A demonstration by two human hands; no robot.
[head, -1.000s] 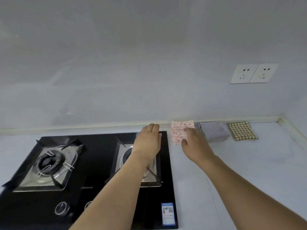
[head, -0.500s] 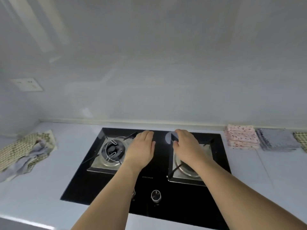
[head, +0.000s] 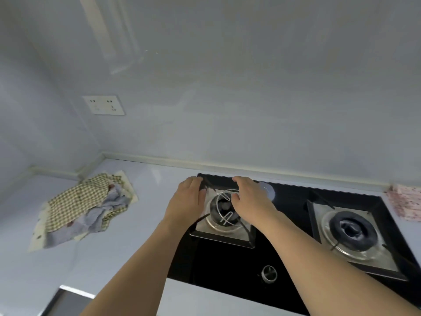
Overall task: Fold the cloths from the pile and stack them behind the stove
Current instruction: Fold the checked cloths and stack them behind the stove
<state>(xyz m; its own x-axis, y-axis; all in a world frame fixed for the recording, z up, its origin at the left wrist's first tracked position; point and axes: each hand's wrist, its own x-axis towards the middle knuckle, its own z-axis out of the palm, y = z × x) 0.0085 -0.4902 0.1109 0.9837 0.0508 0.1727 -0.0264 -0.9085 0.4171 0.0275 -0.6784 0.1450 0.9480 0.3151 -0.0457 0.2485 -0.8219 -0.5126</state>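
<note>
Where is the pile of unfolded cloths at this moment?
In the head view, the pile of unfolded cloths lies on the countertop at the left, near the corner of the wall, to the left of the stove and below the wall socket.

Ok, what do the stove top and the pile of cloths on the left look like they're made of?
Stove top: probably black glass, glossy and reflective; the burner trays look like brushed steel. Pile of cloths: soft woven fabric, matte and crumpled, one checked, one plain grey-blue; the exact fibre cannot be told.
</note>
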